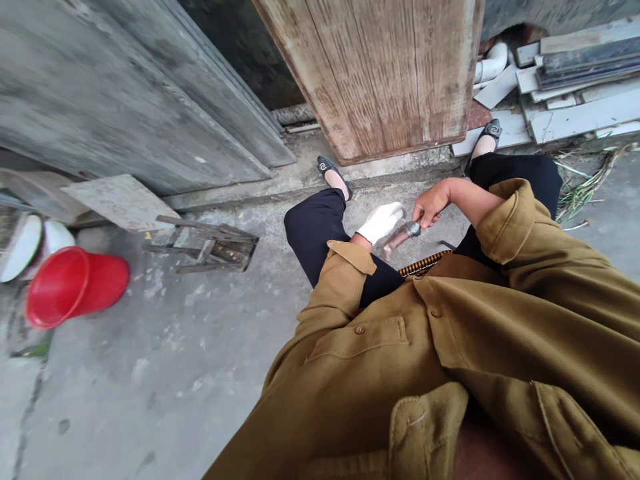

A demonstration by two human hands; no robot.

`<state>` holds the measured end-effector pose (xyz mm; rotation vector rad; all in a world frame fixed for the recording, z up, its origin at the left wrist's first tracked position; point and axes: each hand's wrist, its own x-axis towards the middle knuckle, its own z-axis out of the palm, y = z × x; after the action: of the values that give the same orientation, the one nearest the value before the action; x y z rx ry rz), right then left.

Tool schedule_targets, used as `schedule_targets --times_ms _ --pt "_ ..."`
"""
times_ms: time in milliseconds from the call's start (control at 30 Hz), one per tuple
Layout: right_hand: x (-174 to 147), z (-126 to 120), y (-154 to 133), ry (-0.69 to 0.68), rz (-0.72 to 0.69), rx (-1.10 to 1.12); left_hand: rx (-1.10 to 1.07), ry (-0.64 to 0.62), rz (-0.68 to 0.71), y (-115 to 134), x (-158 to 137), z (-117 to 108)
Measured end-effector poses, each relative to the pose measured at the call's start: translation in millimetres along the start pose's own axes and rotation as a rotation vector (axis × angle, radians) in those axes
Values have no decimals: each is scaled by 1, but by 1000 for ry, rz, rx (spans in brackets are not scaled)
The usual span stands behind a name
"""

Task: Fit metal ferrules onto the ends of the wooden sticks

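My left hand [381, 222] wears a white knitted glove. Its fingers curve loosely toward my right hand, and no object shows between them. My bare right hand [431, 203] is closed on the grey end of a short rod-like item [400, 236]. The item's other part is brownish and slants down to the left, just below the glove. Its exact kind is too small and blurred to tell. Both hands are between my spread knees, above the concrete floor [240, 333].
A brown wooden panel [380, 73] leans beyond my feet, on a low concrete step. On the left lie a red bucket [107, 280] and a small wooden stool [220, 247], near a leaning board [123, 203]. Tile strips [590, 110] and a white pipe elbow [493, 63] are piled at right.
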<state>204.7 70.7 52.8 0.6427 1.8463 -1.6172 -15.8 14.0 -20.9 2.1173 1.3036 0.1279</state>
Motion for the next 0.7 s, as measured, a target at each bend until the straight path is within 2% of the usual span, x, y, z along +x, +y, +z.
schedule_targets --times_ms 100,167,233,267,300,333,367,433,500,600,700 --pt "-22 -8 1 190 -248 173 -129 35 -50 1 2 -4" --pt "-34 -12 3 458 -372 266 -176 61 -66 4 0 -5" --pt "-38 -16 5 815 -431 348 -205 42 -50 8 -3 -5" --pt "-37 -18 5 989 -407 369 -211 20 -35 10 -5 -5" --pt "-35 -20 6 1124 -325 358 -202 -5 -23 12 -6 -5" --pt "-32 -22 7 1191 -185 299 -174 -28 -16 14 -8 -5" --pt "-28 -24 7 1200 -8 191 -127 -44 -15 16 -9 -6" --pt "-19 -24 8 1090 322 -75 -21 -50 -9 18 -11 -9" --pt "-9 -21 9 913 483 -287 55 -17 -10 19 -12 -14" --pt "3 -11 10 572 446 -385 88 81 -77 17 -14 -20" --pt "10 -3 10 208 322 -249 64 160 -154 14 -15 -23"
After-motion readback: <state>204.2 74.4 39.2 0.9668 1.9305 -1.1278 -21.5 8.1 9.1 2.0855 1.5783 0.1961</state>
